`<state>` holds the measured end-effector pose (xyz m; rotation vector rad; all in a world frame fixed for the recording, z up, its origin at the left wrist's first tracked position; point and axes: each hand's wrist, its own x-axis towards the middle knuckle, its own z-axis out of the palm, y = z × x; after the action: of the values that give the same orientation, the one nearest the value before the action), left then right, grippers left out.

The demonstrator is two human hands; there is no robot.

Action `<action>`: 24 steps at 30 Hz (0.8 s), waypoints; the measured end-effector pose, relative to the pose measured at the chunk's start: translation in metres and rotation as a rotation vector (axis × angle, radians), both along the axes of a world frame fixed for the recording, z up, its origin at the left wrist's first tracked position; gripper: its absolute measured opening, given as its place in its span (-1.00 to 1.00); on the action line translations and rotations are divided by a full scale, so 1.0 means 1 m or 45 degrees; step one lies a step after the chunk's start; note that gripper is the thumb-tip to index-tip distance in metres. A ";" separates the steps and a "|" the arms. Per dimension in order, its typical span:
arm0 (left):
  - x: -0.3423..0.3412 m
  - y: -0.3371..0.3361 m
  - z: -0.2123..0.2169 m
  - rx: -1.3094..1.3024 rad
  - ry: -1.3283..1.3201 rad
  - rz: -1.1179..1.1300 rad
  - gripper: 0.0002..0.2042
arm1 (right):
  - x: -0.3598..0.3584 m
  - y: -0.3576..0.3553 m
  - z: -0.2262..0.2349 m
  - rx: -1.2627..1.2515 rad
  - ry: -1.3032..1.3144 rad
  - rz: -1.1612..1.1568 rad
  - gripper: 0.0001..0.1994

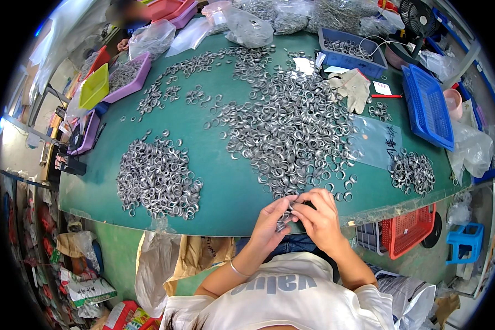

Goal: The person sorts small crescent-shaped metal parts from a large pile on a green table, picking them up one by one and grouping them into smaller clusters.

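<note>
Rings everywhere on a green table (225, 198): small grey metal rings. Both hands meet at the near edge. Left hand (270, 225) and right hand (320, 217) are curled in, fingertips pinched round a small bunch of rings (289, 212) held between them, approx. over the table edge. Fingers mostly closed; can't tell exactly how many rings each hand has hold of.

Progress, as a judgement: looks partway at best. Left pile (158, 179) sits apart, dense and tidy-ish, poss. the handled lot. Big centre pile (289, 124) is much larger and spreads right down to the hands, so lots prob. left. Small right pile (412, 172) lies well apart near the right edge, and loose strays trail toward the far left corner. Can't tell which pile is the finished one.

Surface & room: table top is green matting, slightly worn at the front. On it also a cloth work glove (352, 88), a red pen (386, 96), a clear plastic sheet (377, 143). Blue basket (428, 107) at right, blue bin (351, 52) w/ more rings at the far side, purple tray (127, 77) and yellow-green tray (94, 87) at left. Clear bags of rings along the back, a black fan (418, 17) top right. Below the table: red crate (410, 230), blue stool (466, 239), sacks and bags on a green floor. Another person's hand is partly visible at the far left corner.
</note>
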<state>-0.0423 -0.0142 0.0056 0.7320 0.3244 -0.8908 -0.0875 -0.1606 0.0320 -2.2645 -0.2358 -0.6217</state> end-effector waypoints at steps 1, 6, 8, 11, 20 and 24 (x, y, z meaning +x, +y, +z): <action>0.001 0.003 -0.005 0.017 -0.054 -0.029 -0.75 | 0.000 0.000 0.006 -0.100 -0.017 0.010 -0.88; 0.002 0.011 -0.013 -0.247 0.000 0.036 -0.74 | 0.027 -0.020 0.000 0.424 0.172 -0.028 -0.88; 0.002 0.012 -0.013 -0.320 0.028 0.059 -0.75 | 0.053 -0.031 -0.005 0.187 0.051 -0.292 -0.90; 0.002 0.008 -0.016 -0.307 0.059 0.095 -0.75 | 0.085 -0.038 -0.021 -0.254 -0.012 -0.490 -0.86; 0.001 0.010 -0.007 -0.169 0.005 0.124 -0.75 | 0.050 -0.016 -0.005 0.424 0.132 -0.198 -0.93; 0.000 0.008 -0.014 -0.239 0.093 0.195 -0.73 | 0.019 0.001 0.002 0.127 -0.160 0.075 -0.85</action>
<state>-0.0427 -0.0063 -0.0087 0.4954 0.3514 -0.7916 -0.0685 -0.1599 0.0336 -2.1182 -0.3252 -0.7295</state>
